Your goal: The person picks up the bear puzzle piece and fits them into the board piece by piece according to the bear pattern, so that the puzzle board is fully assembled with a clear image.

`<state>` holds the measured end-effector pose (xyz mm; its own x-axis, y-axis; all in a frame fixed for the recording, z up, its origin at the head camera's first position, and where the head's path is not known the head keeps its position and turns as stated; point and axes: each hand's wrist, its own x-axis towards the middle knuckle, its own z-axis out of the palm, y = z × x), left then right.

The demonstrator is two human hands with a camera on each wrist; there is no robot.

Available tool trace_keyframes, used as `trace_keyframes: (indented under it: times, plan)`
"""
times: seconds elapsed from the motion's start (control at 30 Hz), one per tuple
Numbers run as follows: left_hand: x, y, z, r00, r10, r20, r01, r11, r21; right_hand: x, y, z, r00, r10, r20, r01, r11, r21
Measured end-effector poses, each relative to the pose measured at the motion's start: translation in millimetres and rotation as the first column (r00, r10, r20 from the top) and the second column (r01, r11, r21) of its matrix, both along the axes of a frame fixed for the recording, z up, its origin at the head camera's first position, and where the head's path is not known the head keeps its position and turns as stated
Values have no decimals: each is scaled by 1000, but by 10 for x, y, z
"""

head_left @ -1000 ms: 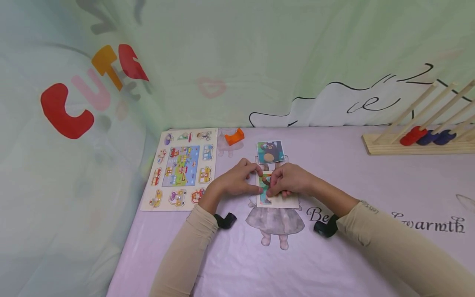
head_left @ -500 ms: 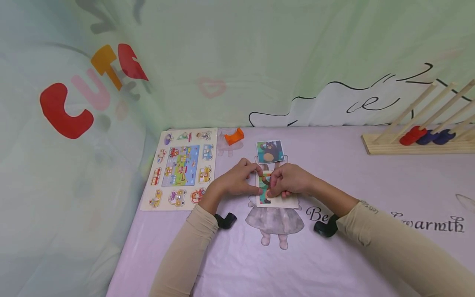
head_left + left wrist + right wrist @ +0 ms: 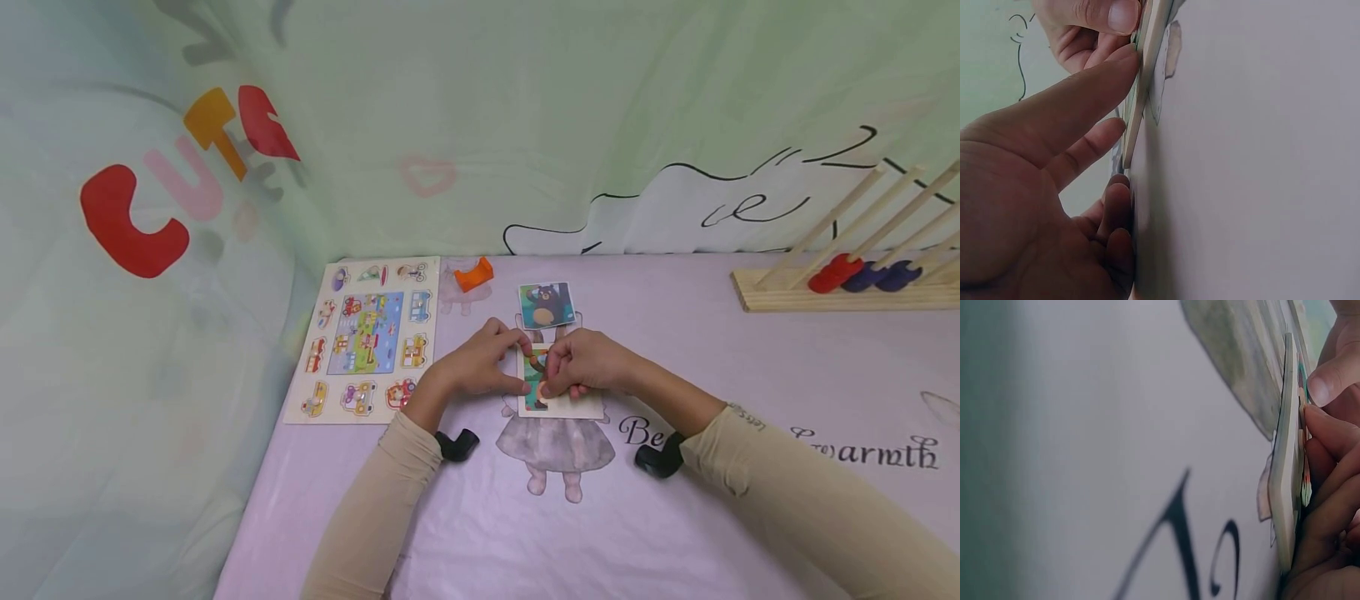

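A small pale puzzle board [image 3: 581, 408] lies on the tablecloth, its left part covered with coloured picture pieces. My left hand [image 3: 483, 362] is at its left side, the index fingertip near the upper corner and the thumb below, touching the pieces. In the left wrist view that thumb [image 3: 1079, 103] lies nearly straight against the board's face. My right hand [image 3: 588, 362] pinches a puzzle piece [image 3: 536, 398] at the board's middle with thumb and index finger. In the right wrist view a piece [image 3: 1306, 484] stands slightly off the board; fingers hide much of the rest.
A bear picture card [image 3: 547, 307] lies just behind the board. To the left is a vehicle peg puzzle [image 3: 300, 408], with an orange block [image 3: 474, 276] at its back right. A wooden rod stand [image 3: 780, 298] with red and blue beads stands at the far right.
Both hands stay nearly in place. Beside the right fingertips, the lower piece has shifted slightly, showing more of its peach and dark print than a second ago.
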<state>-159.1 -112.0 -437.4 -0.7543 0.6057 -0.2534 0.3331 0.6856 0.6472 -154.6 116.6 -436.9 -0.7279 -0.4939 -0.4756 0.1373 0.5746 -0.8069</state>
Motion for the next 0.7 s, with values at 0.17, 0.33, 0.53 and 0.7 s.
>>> trace_keyframes:
  times: [0.17,0.33,0.53,0.7]
  plan:
    - [-4,0,-6,1000,0,-10,0,1000,-4,-5,1,-11,1000,-5,7,5,1000,3]
    - [-9,7,-23,1000,6,-16,-7,1000,-9,0,2,2,1000,-8,6,8,1000,-4]
    - [-4,15,-23,1000,9,-13,-10,1000,-15,5,0,1,1000,-8,0,8,1000,5]
    - [7,22,-13,1000,17,-6,-17,1000,-22,8,1,-3,1000,-3,-6,3,1000,16]
